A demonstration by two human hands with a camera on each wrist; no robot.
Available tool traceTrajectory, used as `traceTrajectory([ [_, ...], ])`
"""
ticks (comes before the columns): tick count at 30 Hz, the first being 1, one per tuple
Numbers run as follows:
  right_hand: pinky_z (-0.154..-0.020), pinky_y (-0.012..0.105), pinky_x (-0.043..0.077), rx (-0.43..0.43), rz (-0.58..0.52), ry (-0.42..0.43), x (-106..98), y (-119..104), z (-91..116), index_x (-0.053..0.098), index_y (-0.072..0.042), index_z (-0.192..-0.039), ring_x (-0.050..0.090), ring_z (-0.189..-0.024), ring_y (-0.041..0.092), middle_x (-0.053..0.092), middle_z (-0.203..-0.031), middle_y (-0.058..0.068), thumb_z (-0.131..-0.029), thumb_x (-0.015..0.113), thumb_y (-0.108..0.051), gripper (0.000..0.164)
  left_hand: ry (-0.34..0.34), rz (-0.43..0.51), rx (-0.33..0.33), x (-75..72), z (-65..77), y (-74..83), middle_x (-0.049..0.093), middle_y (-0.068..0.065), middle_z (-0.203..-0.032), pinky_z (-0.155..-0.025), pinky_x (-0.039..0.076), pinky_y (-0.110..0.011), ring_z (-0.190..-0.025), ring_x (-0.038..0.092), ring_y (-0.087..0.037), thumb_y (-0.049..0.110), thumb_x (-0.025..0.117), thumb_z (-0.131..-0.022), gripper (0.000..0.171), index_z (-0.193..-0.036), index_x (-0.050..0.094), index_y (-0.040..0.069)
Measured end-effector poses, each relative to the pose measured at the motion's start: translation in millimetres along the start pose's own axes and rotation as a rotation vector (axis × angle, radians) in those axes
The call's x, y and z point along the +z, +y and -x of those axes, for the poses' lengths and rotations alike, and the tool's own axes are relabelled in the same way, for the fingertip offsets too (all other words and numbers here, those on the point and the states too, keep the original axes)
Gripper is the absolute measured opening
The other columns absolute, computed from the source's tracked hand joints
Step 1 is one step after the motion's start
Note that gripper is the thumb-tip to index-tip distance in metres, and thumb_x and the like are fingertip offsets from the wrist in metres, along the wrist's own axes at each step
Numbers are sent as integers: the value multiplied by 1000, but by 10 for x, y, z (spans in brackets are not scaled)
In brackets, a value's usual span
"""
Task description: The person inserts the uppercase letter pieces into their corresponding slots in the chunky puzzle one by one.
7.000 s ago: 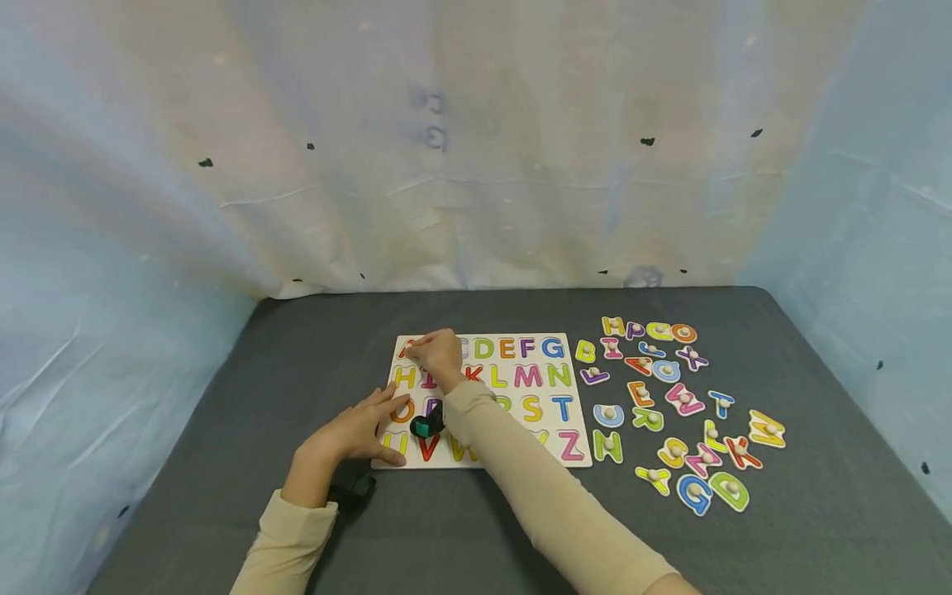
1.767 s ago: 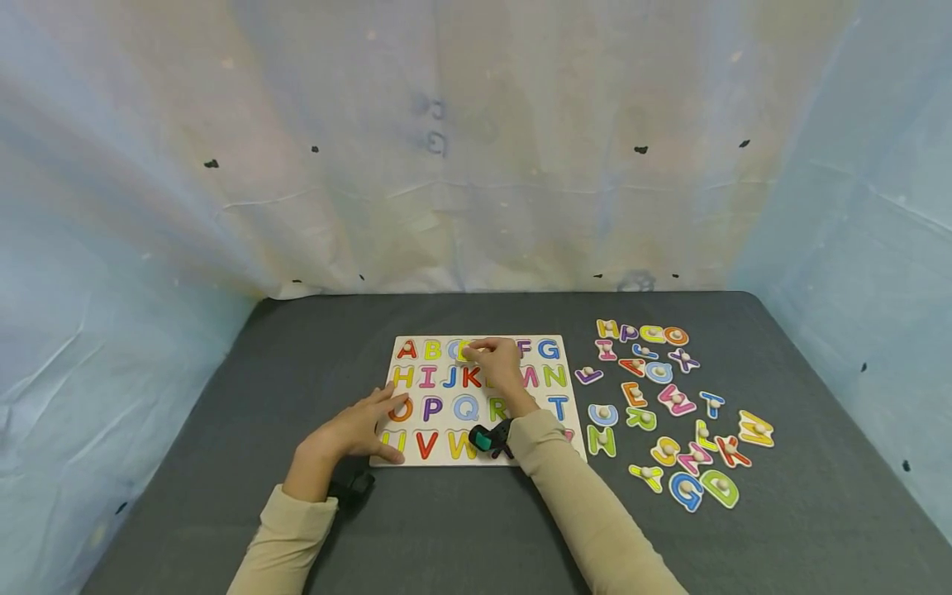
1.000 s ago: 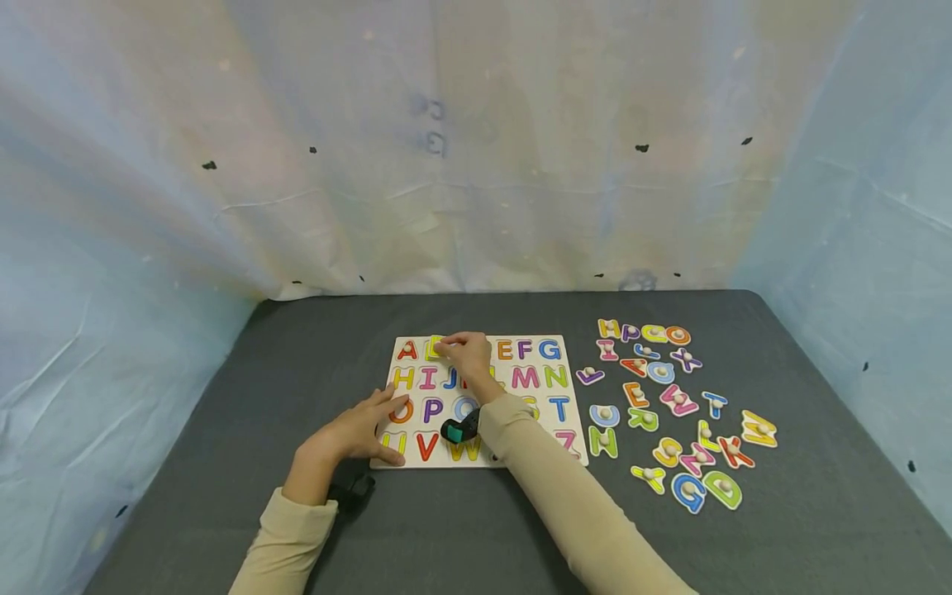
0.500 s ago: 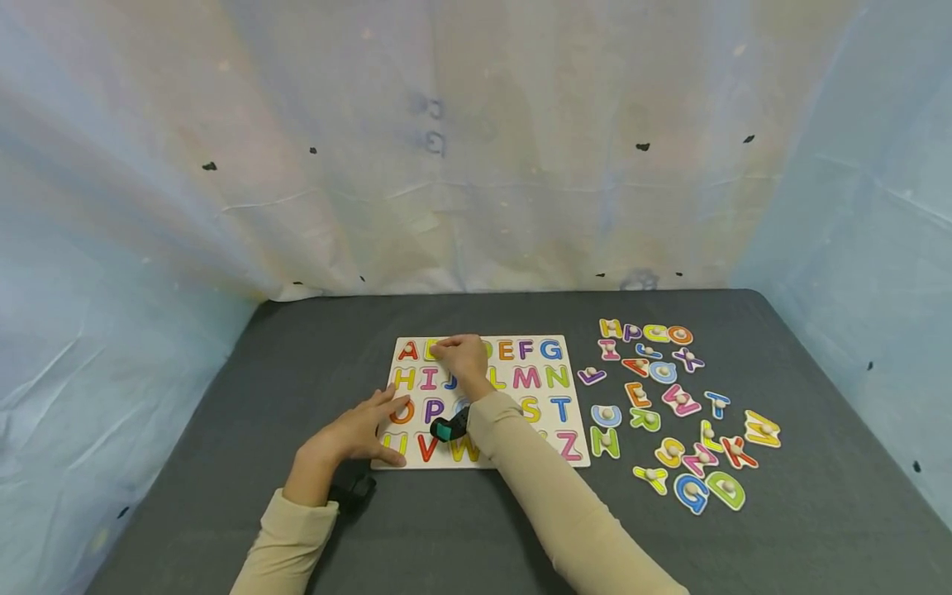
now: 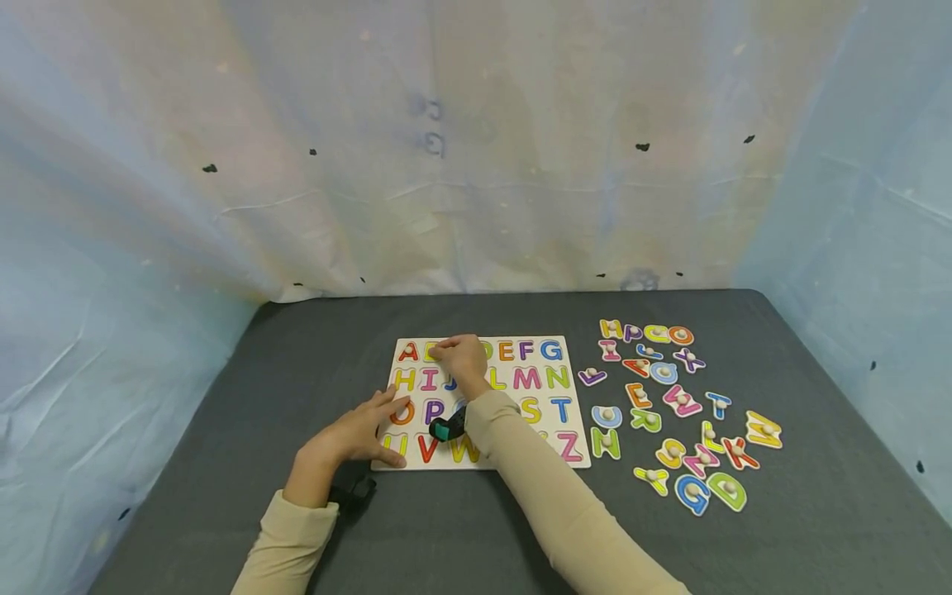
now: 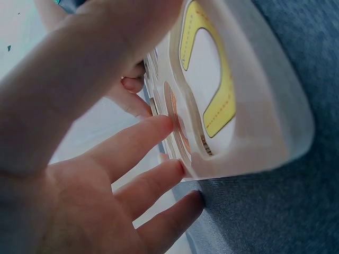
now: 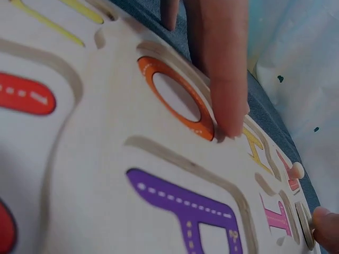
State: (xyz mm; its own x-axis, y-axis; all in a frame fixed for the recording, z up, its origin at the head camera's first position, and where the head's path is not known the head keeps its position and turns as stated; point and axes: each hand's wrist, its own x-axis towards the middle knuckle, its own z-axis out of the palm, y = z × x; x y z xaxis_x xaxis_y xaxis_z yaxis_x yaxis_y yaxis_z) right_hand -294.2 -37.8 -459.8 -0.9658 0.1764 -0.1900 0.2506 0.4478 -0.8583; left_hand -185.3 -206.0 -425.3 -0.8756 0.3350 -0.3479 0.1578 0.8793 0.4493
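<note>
A white alphabet puzzle board [image 5: 546, 390] with cut-out letter slots lies on the dark cloth. My right hand [image 5: 463, 359] pinches the yellow-green letter B piece [image 5: 430, 352] at the B slot in the top row, its fingers covering most of it. In the right wrist view the edge of that piece [image 7: 304, 224] stands tilted against the board. Beside it the red A piece [image 5: 407, 351] sits in its slot, its knob showing in the right wrist view. My left hand [image 5: 355, 426] rests spread on the board's left edge, fingertips by the orange O slot [image 7: 206, 127].
Loose knobbed letter pieces lie scattered right of the board, among them a green N [image 5: 606, 444], a blue G [image 5: 692, 493], a green D [image 5: 726, 491] and a yellow W [image 5: 763, 430]. A pale curtain [image 5: 476, 207] hangs behind the dark table [image 5: 320, 330].
The B piece has left the scattered letters. My right hand carried it leftward over the top row to the B slot and has hardly moved since. My left hand stays put.
</note>
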Motion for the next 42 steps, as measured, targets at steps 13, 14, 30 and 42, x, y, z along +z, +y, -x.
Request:
traceTrajectory([
  [13,-54,21,47,-21,-22,-18,-16,17,12,79,-16,-90,67,-66,15,76,-94,6,-81,77,-32,19,-5,-6,1,1,6,-4,19,-21,-161,-112,24,-67,-147,18,-49,32,87,-68,98,-149,36,12],
  [14,-55,21,48,-26,-55,-26,-26,29,18,79,-15,-92,66,-68,16,75,-98,7,-81,77,-31,20,-6,-2,3,4,5,-4,19,-21,-161,-112,24,-67,-147,18,-49,32,87,-68,98,-149,36,11],
  [30,-53,21,30,-139,-268,-109,-515,127,416,76,-4,-92,38,-58,10,47,-62,-7,-84,74,-24,22,59,-90,50,9,-25,19,29,-23,-157,-109,30,-67,-140,34,-47,33,88,-65,96,-145,43,7],
  [42,-62,23,33,-123,-190,-97,-1285,447,649,75,-4,-95,43,-70,12,49,-65,-5,-84,75,-24,23,112,-110,116,13,-45,-24,36,-26,-152,-107,27,-70,-138,35,-49,33,91,-61,94,-141,49,7],
])
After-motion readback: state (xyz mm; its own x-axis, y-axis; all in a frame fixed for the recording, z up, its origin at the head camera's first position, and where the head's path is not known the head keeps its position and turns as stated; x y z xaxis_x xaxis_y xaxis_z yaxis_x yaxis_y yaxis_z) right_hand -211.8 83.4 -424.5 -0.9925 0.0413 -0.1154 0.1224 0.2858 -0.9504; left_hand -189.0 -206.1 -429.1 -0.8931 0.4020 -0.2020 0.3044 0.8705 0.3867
